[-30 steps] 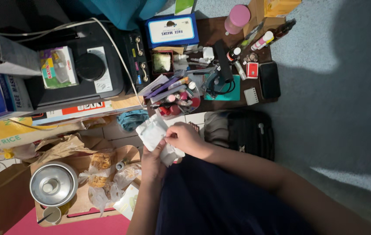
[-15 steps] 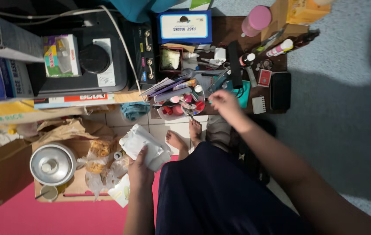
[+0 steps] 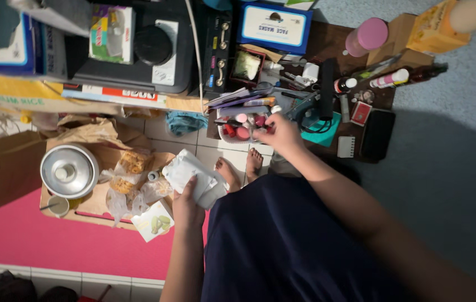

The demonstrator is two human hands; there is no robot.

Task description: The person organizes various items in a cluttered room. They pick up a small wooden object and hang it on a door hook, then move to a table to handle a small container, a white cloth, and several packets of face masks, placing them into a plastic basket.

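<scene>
Left hand [image 3: 189, 202] pinches a soft white pouch [image 3: 193, 178], light and crushable, best gripped at its edge, above the tiled floor [image 3: 160, 131], while the right hand [image 3: 281, 133], fingers curled, reaches into the cosmetics tray [image 3: 237, 132] at the low table's [image 3: 327, 39] front edge.

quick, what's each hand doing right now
Left hand: closed on a white pouch.
Right hand: at the small tray of cosmetics; cannot tell whether it grips anything.

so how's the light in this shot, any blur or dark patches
Head view: bright on the round silver metal lid and white soft packet in the left hand; heavy shadow over the grey floor at right; right hand slightly soft; edges bend.
</scene>
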